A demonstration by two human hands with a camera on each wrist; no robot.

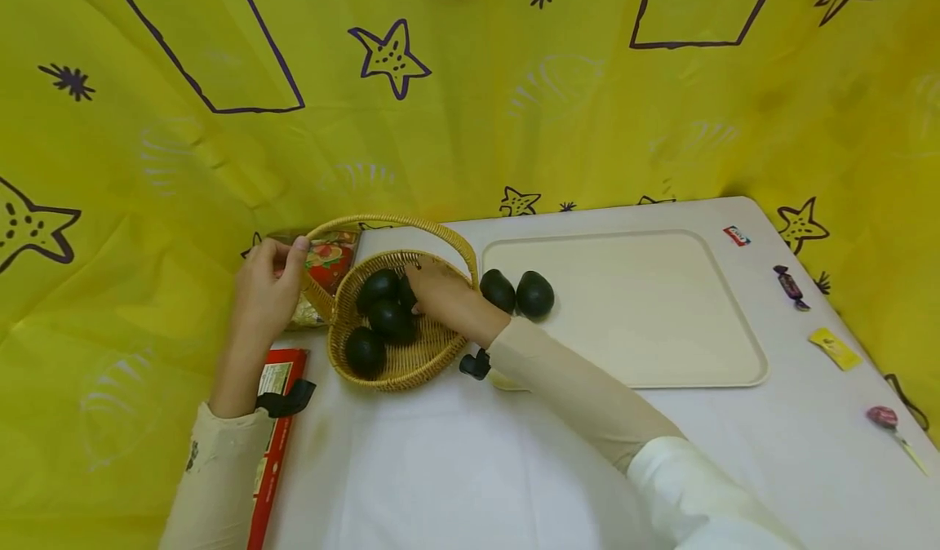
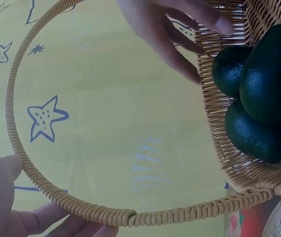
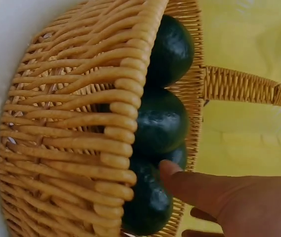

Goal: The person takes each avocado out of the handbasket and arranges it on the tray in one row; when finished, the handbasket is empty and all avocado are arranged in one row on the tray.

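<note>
Beside the left grip (image 1: pixel 270 282), which holds the curved handle (image 1: pixel 396 221), dark green avocados (image 1: pixel 391 321) sit in the basket (image 1: pixel 400 383) by the right grip (image 1: pixel 443 290), its fingers spread loosely, and two others (image 1: pixel 534 295) lie to that grip's right.

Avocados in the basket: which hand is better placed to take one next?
Probably the right hand: it reaches over the basket, beside the avocados, while the left hand grips the handle.

I see a round, yellow-brown woven basket (image 1: pixel 426 352) standing on the white table (image 1: pixel 441 468), its big handle (image 1: pixel 402 219) up. Dark green, shiny avocados (image 1: pixel 391 321) lie close together inside it.
</note>
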